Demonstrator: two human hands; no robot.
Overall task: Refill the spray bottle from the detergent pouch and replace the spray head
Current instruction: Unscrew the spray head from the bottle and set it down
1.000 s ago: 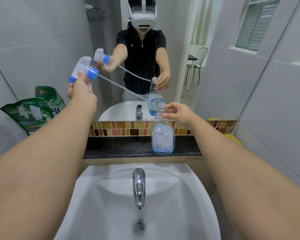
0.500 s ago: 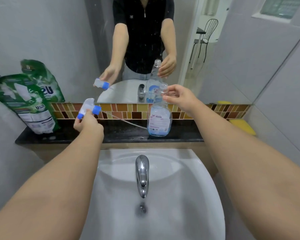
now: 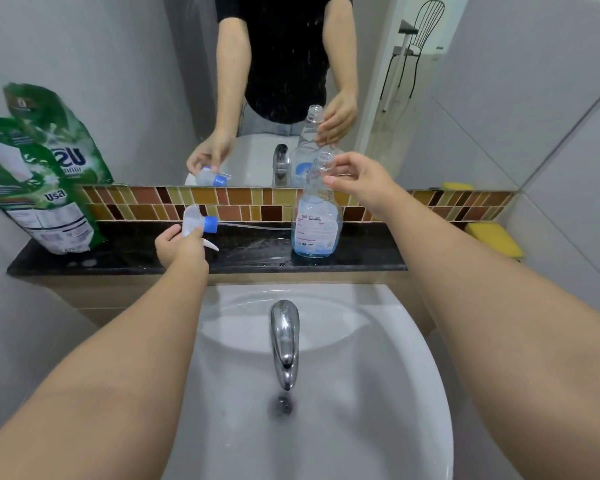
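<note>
While the spray head is off, the order from frame left: one green detergent pouch (image 3: 39, 188) leans upright at left on the black ledge (image 3: 136, 254), its twin above it only a mirror reflection. Left hand (image 3: 179, 245), centre-left, has its fingers curled round the one spray head (image 3: 199, 223), held low at the ledge with the blue collar pointing right and the dip tube (image 3: 257, 226) running out level toward the bottle; whether the head already rests on the stone I can't tell from this angle. One spray bottle (image 3: 316, 216) stands upright at ledge centre, neck open, a little blue liquid at the bottom. Right hand (image 3: 357, 183) sits at the neck with thumb and fingers loosely bent around it; looks like a light steadying touch more than a clamp, view is blurry there. Step in hand, as I read it: park the head. Lay it flat, tube kept on the ledge and away from the basin (image 3: 326, 393), clear of the bottle so the pouch has room to pour. Keep the bottle steadied until the left hand is free. Also one tap (image 3: 284, 341), one yellow sponge (image 3: 496, 239) at right edge.
</note>
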